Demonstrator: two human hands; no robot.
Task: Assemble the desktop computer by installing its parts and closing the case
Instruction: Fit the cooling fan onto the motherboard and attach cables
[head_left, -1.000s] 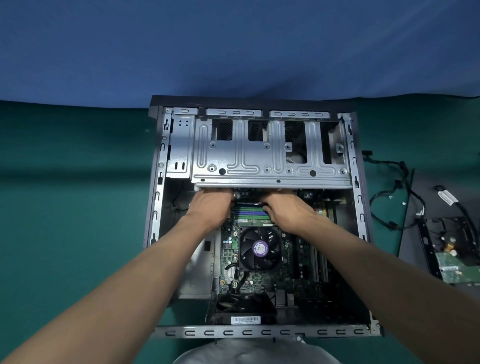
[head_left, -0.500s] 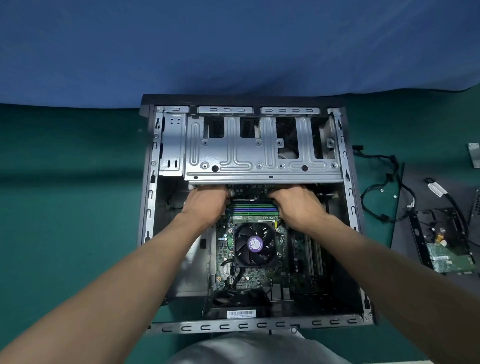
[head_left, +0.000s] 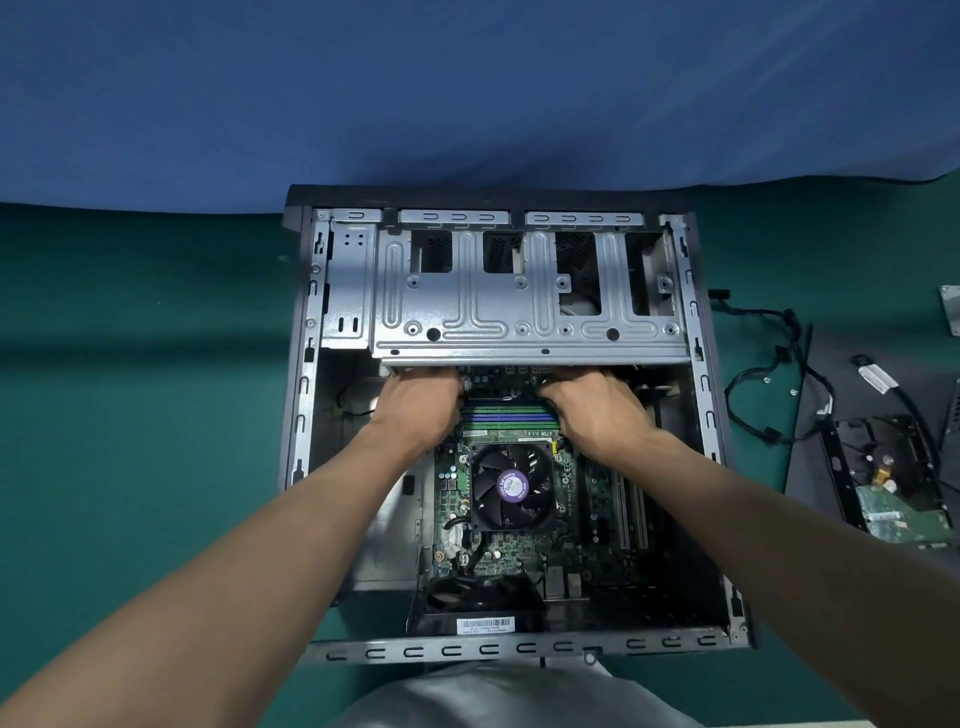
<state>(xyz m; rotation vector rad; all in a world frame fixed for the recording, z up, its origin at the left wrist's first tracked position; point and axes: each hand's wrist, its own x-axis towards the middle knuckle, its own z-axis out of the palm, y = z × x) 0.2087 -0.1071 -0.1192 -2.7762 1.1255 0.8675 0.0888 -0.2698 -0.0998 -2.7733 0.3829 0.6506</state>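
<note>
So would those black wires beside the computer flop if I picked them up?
Probably floppy: the black wires lie in loose loops on the green table. They look thin, so likely light. The small plugs along them might dangle and catch.

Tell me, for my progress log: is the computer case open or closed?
Open. No side panel covers the case, so the drive cage, motherboard and CPU fan lie exposed from above.

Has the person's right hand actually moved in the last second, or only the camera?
Yes. Measured against the memory slots, the right hand has slid a little toward the person's right, uncovering more of the slots' right end.
</note>
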